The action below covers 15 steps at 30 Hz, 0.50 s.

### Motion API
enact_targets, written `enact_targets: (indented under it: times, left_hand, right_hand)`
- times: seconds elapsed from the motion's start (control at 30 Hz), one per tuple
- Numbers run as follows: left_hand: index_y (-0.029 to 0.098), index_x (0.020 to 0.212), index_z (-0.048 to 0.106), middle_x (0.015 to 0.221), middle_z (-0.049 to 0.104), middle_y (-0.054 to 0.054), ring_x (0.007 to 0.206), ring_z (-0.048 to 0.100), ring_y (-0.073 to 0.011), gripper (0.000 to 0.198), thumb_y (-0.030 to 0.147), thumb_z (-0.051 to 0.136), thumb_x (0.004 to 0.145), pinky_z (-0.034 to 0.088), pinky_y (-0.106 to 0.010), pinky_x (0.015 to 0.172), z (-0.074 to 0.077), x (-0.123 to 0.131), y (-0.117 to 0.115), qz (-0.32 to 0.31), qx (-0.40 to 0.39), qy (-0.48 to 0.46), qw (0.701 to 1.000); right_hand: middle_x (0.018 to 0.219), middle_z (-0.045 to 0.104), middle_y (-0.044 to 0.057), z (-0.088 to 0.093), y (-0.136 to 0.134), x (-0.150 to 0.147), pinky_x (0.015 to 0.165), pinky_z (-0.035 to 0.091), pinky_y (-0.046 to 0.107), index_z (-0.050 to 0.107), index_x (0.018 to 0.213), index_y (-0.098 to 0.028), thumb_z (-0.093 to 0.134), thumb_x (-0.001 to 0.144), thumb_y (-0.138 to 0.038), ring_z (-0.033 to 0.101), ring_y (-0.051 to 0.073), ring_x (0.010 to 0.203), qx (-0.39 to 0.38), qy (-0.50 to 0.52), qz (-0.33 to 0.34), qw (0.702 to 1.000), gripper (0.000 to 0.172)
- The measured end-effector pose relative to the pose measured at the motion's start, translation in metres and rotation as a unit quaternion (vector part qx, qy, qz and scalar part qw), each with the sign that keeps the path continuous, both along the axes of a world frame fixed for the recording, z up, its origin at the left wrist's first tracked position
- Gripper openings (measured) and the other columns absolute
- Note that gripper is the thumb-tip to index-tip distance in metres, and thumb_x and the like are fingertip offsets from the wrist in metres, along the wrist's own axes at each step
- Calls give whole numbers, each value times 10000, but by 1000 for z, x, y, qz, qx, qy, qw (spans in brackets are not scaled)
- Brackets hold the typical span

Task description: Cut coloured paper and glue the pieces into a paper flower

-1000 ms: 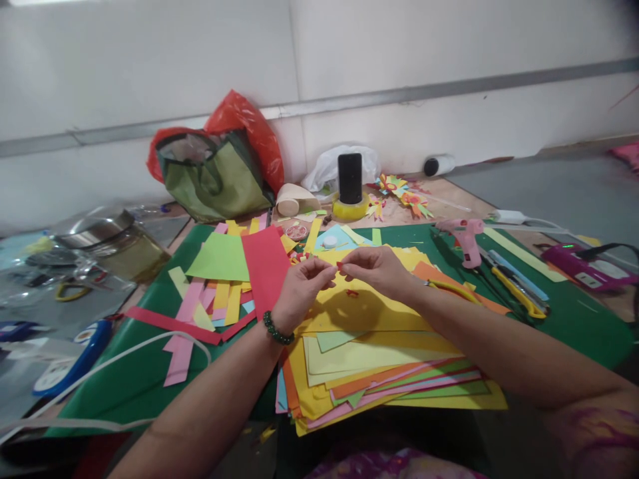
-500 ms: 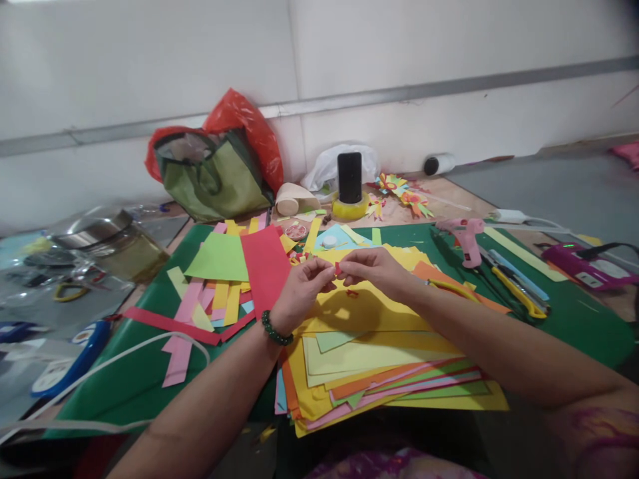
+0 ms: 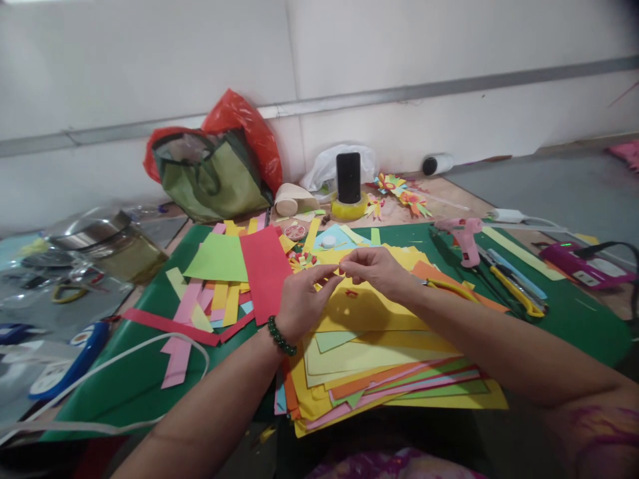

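My left hand (image 3: 302, 298), with a green bead bracelet at the wrist, and my right hand (image 3: 375, 267) meet fingertip to fingertip above a stack of coloured paper sheets (image 3: 379, 359). Both hands are pinched together on a tiny red paper piece that is almost hidden between the fingers. Another small red scrap (image 3: 352, 293) lies on the top yellow sheet just below them. A red sheet (image 3: 263, 269) and a light green sheet (image 3: 217, 258) lie to the left of my hands.
A green cutting mat (image 3: 130, 386) covers the table. A pink glue gun (image 3: 464, 238), a yellow cutter (image 3: 517, 293) and scissors lie at the right. A phone (image 3: 348, 177) stands on a yellow tape roll at the back, beside bags (image 3: 214, 174) and finished paper flowers (image 3: 403, 193).
My left hand has shifted slightly right and down, and its fingers now cover the red piece that showed between the fingertips before. The right hand has hardly moved.
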State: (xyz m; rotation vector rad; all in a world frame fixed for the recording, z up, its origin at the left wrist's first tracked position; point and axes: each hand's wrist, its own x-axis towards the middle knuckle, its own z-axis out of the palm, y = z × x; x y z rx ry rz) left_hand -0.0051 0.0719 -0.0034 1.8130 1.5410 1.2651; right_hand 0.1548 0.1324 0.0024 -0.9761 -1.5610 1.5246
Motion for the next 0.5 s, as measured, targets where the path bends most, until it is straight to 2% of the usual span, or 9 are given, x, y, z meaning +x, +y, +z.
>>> enact_targets:
  times: [0.1, 0.2, 0.5]
  left_hand:
    - [275, 888, 771, 906, 760, -59, 811, 671, -230, 152, 350, 682, 790, 470, -316, 755, 3, 0, -3, 18, -9, 26, 999]
    - [269, 876, 780, 869, 763, -68, 779, 675, -235, 146, 333, 676, 796, 464, -317, 753, 6, 1, -4, 26, -15, 53, 998]
    - [225, 925, 764, 809, 767, -39, 674, 690, -171, 199, 253, 577, 862, 475, -250, 609, 2, -2, -1, -16, 35, 90, 995]
  right_hand:
    - [571, 577, -26, -1, -2, -1, 519, 428, 231, 640, 641, -157, 751, 606, -441, 480, 76, 526, 14, -6, 1, 1000, 308]
    - [562, 571, -25, -1, -3, -2, 518, 431, 230, 641, 639, -152, 757, 607, -444, 490, 80, 531, 18, -12, 2, 1000, 315]
    - [583, 602, -15, 0, -2, 0, 511, 416, 235, 669, 650, -151, 785, 586, -478, 486, 73, 507, -20, 27, 30, 999, 353]
